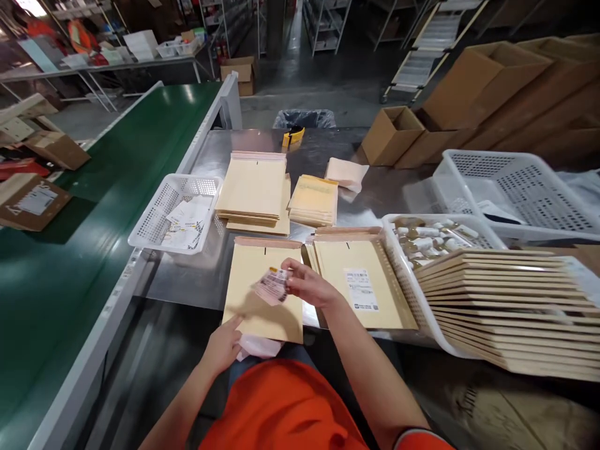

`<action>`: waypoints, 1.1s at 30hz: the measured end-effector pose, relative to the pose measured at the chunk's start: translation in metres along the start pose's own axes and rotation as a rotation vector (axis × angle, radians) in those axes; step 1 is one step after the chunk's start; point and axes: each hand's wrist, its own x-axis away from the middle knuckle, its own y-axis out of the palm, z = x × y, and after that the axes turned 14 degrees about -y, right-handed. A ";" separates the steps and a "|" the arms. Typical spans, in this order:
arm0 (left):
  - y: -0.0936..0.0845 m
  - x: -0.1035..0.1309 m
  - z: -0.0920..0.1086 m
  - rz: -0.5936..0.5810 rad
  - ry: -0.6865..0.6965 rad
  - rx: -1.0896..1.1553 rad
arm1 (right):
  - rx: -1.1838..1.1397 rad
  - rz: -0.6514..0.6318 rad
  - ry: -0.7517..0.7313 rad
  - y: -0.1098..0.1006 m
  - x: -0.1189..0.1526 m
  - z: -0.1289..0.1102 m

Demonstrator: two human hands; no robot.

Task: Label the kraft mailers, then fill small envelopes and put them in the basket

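Note:
My right hand pinches a small printed label, tilted, above a tan mailer envelope. The envelope lies at the front edge of the metal table, its pinkish flap strip at the far end. At its lower left corner my left hand grips the edge, index finger on top and the other fingers partly hidden. A crumpled pale paper pokes out below the envelope, beside my left thumb. To the right is another mailer envelope with a white shipping label stuck on it.
Behind lie a stack of mailers and smaller yellow envelopes. A white basket with paper slips stands left, near the green conveyor. At right, a white basket holds small bottles, with fanned mailers against it. Cardboard boxes stand behind.

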 end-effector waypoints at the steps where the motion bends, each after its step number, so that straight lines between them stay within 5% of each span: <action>1: -0.001 0.001 0.001 0.000 0.001 0.000 | -0.074 -0.007 -0.039 0.000 0.007 -0.004; 4: -0.001 0.003 0.002 0.000 0.023 0.002 | 0.000 0.048 -0.053 0.004 0.009 0.003; 9: 0.005 0.003 -0.004 -0.005 0.032 -0.028 | 0.707 0.125 0.034 0.019 -0.018 0.065; 12: 0.008 0.004 -0.004 0.016 0.027 -0.027 | 0.821 0.185 0.044 0.024 -0.022 0.087; 16: 0.008 0.004 -0.001 0.021 0.007 -0.017 | 1.021 0.170 0.014 0.037 -0.012 0.077; 20: 0.005 0.001 0.003 0.021 0.010 -0.010 | 1.285 -0.038 -0.056 0.080 0.006 0.050; 24: 0.003 -0.003 0.010 0.034 -0.020 -0.017 | 1.093 -0.081 -0.310 0.119 0.030 0.000; 29: 0.006 0.000 0.012 0.049 -0.015 -0.021 | 0.431 0.290 -0.583 0.104 0.031 -0.070; 31: 0.008 0.002 0.009 0.055 0.007 -0.029 | 0.269 0.254 -0.474 0.088 0.018 -0.062; 33: 0.012 0.004 0.005 0.087 0.035 -0.032 | 0.237 0.199 -0.259 0.073 0.002 -0.030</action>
